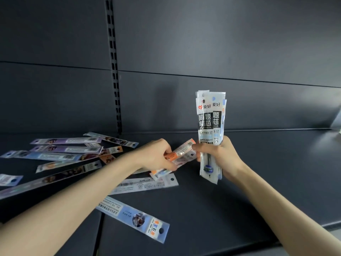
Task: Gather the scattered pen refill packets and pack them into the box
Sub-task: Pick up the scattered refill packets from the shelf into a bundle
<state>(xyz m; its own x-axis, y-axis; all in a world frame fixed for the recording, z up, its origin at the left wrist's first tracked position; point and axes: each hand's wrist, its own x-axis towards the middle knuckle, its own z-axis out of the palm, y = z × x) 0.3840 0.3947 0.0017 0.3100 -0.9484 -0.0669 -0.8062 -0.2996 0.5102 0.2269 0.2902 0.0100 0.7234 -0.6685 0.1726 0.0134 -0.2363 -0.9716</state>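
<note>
Your right hand (223, 156) gripped a bundle (210, 119), your left hand (156, 154) pinched orange packets (182, 152); many loose packets (60, 156) lay on the shelf (276, 172), box unseen

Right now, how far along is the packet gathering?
Partly done. Right hand grips an upright bundle of packets; left hand holds orange packets up to it. Remaining: many loose packets on the shelf, including a blue packet nearest. No box in view, so nothing visibly packed.
</note>
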